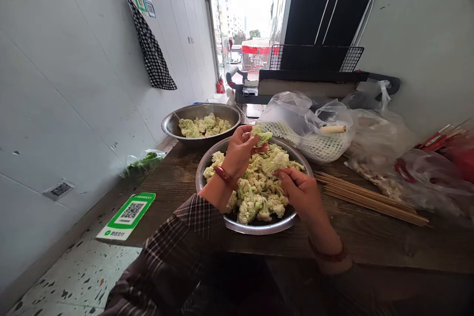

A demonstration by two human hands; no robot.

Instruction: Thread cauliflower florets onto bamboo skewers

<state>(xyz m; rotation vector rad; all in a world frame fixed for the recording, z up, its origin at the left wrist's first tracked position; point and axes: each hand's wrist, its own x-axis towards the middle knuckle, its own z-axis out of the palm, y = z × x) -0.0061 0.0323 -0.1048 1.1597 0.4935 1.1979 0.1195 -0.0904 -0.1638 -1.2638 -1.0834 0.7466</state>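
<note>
Over a metal basin point(255, 228) heaped with cauliflower florets point(252, 202), my left hand point(240, 150) is closed on a small green-white floret point(262, 136). My right hand point(301, 192), lower and to the right, pinches a larger pale cauliflower floret point(276, 161) by its stem end. Whether a skewer runs through either piece is hidden by the fingers. Both hands are above the basin's contents, a short gap apart. Thin bamboo skewers point(370, 197) lie in a bundle on the dark wooden table point(166, 222), just right of the basin.
Behind on the left stands a second metal basin point(170, 126) with cauliflower on sticks. Plastic bags point(318, 131) crowd the back right, one holding white foam netting. A green QR-code card point(129, 215) lies at the left table edge. A black grill-like rack point(314, 59) stands beyond.
</note>
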